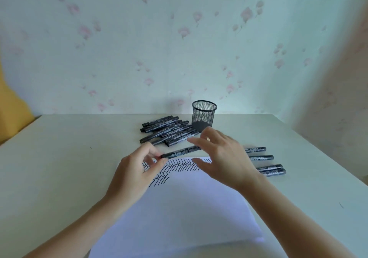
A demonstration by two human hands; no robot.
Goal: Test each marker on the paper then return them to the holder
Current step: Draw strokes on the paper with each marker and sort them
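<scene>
My left hand (137, 170) pinches the left end of a black marker (179, 151) and holds it level above the top edge of the white paper (179, 208). My right hand (221, 156) hovers at the marker's right end with spread, relaxed fingers; whether it touches the marker I cannot tell. Rows of black zigzag strokes (175, 167) cover the paper's top. An empty black mesh holder (204, 116) stands upright behind my hands. A pile of several black markers (167, 131) lies to the holder's left.
Several more black markers (264, 162) lie in a row on the white table (59, 158) right of my right hand. A floral-papered wall rises just behind the table, and something yellow (12, 106) stands at the far left.
</scene>
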